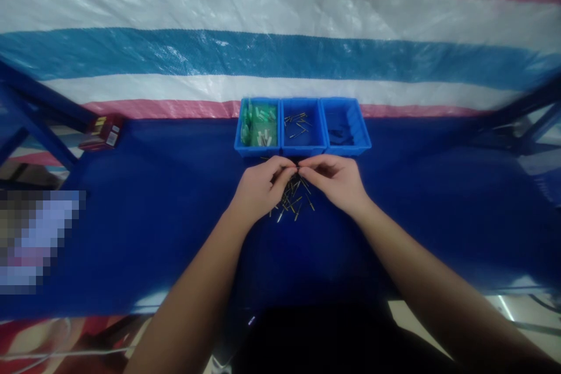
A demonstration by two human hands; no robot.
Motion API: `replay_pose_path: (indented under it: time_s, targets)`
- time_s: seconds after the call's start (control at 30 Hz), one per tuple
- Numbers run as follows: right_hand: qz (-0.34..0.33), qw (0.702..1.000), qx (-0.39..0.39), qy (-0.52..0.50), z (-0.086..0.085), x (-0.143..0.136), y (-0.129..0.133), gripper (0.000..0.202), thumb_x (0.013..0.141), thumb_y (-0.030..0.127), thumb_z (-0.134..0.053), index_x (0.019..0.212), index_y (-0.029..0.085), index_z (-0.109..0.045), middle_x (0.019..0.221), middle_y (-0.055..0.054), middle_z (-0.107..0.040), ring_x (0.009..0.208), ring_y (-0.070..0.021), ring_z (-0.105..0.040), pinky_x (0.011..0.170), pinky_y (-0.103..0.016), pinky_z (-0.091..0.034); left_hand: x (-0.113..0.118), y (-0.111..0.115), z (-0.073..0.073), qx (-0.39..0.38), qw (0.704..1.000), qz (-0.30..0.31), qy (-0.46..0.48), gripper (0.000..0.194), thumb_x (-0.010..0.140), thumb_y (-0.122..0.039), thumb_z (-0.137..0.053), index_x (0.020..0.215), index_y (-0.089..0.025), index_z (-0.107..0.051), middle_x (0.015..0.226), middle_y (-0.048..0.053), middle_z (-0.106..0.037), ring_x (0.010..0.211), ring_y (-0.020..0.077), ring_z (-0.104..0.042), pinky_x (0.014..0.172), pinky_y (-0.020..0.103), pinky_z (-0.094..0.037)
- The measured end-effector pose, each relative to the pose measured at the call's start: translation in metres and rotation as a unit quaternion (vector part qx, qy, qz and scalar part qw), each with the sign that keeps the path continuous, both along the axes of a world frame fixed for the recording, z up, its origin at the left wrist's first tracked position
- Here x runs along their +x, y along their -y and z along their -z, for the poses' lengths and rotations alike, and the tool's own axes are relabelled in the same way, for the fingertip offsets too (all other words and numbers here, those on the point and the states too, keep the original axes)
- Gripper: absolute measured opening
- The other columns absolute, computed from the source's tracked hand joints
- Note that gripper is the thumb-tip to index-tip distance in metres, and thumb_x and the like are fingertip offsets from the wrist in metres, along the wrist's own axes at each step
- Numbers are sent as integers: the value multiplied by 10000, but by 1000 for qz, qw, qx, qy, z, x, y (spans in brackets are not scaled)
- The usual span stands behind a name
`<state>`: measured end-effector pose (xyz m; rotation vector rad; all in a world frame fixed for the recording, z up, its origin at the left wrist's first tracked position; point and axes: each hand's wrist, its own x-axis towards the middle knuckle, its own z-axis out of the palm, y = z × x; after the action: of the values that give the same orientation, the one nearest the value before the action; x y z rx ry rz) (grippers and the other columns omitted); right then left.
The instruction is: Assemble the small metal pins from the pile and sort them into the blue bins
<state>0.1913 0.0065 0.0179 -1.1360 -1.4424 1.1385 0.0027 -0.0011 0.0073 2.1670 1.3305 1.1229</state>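
Note:
My left hand [268,184] and my right hand [336,180] meet at the middle of the blue table, just in front of the blue bins. Thumb and forefinger of each hand are pinched together, tip to tip. Whatever sits between the fingertips is too small and dark to name. Right below them lies a loose pile of thin brass-coloured pins [291,201], several pointing in different directions. Part of the pile is hidden by my left hand.
Behind my hands stand three joined blue bins: the left bin [257,152] holds small white pieces in green plastic, the middle bin [303,149] brass-coloured pins, the right bin [350,149] dark pieces. A red box [101,132] lies at far left. Striped sheeting [280,52] hangs behind.

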Motion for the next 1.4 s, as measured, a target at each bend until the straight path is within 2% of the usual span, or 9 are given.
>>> replay_pose_path:
  time_s: [0.1,0.33,0.5,0.57,0.77,1.03,1.23,1.4]
  targets:
    - [1,999,23,27,1,1,1,146,777,286,-792,900,208,-791,861,-41,-780,748,-174,-706,723,-344,-595,-1,0,-1,-11,1000,-1,-17,145,965,-306,-577,941,-203,-677,765,-25,-695,640,94,-625,607,211,-453]
    - [-14,1000,11,9,1,0,2,142,769,292,-800,888,215,-791,847,-32,-782,723,-166,-707,693,-330,-594,-3,-1,-3,8,1000,-2,-26,249,991,-348,-532,857,-190,-670,667,-32,-656,573,88,-595,560,216,-417]
    - [4,1000,-15,-17,-3,-1,0,117,760,267,-801,861,210,-790,795,-20,-778,659,-138,-691,661,-302,-589,0,0,0,4,1000,7,13,157,942,-333,-623,1021,-214,-690,674,-51,-657,568,79,-593,599,200,-459]
    - [3,999,-22,-24,-4,-1,-1,117,753,260,-806,855,205,-789,782,-17,-776,639,-129,-683,659,-298,-589,0,0,1,10,1000,7,23,144,936,-306,-629,1031,-218,-691,665,-55,-645,567,76,-587,610,195,-468]
    - [-8,1000,3,13,-2,0,0,153,777,306,-793,900,216,-791,870,-38,-784,763,-175,-716,723,-339,-601,-3,-1,1,-14,999,16,24,152,961,-319,-586,935,-211,-690,734,-28,-683,596,83,-595,580,196,-455]
    - [-11,1000,8,8,-3,-1,1,130,773,279,-793,883,210,-790,838,-33,-784,725,-162,-707,681,-319,-586,-5,-2,-2,-10,999,18,-28,324,1001,-399,-500,815,-187,-659,627,-28,-619,560,96,-571,544,224,-401]
    - [2,999,-21,-31,-2,-2,-1,116,758,265,-805,859,210,-790,786,-17,-775,615,-119,-665,631,-285,-569,0,-1,0,0,1000,7,22,165,941,-321,-619,1047,-220,-694,647,-57,-630,545,76,-556,602,202,-461]
    - [1,1000,-16,-12,0,-2,-1,143,765,295,-801,880,210,-790,804,-25,-776,670,-145,-688,676,-318,-590,-1,-1,1,4,1000,9,25,130,949,-298,-605,972,-217,-704,736,-34,-685,594,80,-585,621,201,-474]
